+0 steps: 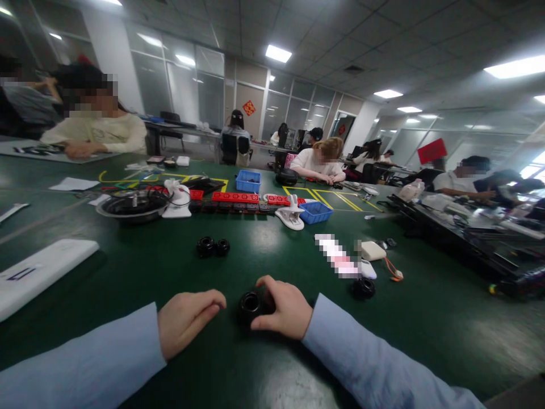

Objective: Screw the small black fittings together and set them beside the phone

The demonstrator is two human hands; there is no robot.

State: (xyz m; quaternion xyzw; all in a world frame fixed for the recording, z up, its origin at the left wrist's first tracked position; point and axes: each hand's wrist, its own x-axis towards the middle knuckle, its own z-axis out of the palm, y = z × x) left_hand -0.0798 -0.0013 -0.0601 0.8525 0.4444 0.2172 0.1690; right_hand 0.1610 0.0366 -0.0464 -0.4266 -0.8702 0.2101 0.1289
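My right hand (286,309) is curled round a small black ring-shaped part (249,305) that rests on the green table (140,272). Thumb and fingers press on its right side. My left hand (187,320) lies just left of it as a loose fist, fingers folded in, with nothing visible in it. Both forearms wear light blue sleeves. Two more black ring parts (213,246) sit together further out, and another black part (363,288) lies to the right.
A white flat box (40,272) lies at the left. Further off are a black round pan (133,205), red strips (235,197), two blue bins (315,212), a white clamp (290,216) and a white device (373,250). Several people sit at tables around.
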